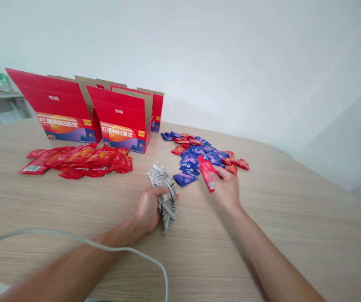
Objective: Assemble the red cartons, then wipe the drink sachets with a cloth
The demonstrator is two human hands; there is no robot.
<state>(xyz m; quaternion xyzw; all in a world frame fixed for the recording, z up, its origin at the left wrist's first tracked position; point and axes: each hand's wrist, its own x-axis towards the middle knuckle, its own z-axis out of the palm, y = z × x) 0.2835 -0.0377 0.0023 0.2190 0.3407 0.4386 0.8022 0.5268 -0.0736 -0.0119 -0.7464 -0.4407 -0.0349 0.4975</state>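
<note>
While your left hand [150,207] is closed around a crumpled striped cloth [167,184], thumb across its top, your right hand [227,186] pinches one red sachet [208,173] by its side, the fingers drawn in on it rather than spread. That sachet is at the near side of a loose mixed pile [201,152] of blue and red sachets, overlapping it from your viewpoint; blur there makes it hard to say whether the two touch. To the right of your right hand, the wood-grain tabletop [294,209] runs out to its slanting right edge, and behind the mixed pile it reaches back to the pale wall [224,63]. On your left there is less width: a strip of wood lies between the cloth and a heap of red sachets [86,161], and a white cable [130,249] loops in front of your left forearm [73,272]. Counted out, you have one cloth, one sachet in hand, two piles, and two open-flapped red boxes in front, the left box [64,113] and the right box [122,121], with at least one rear box [158,111] behind them. The piled sachets overlap too closely to number.
</note>
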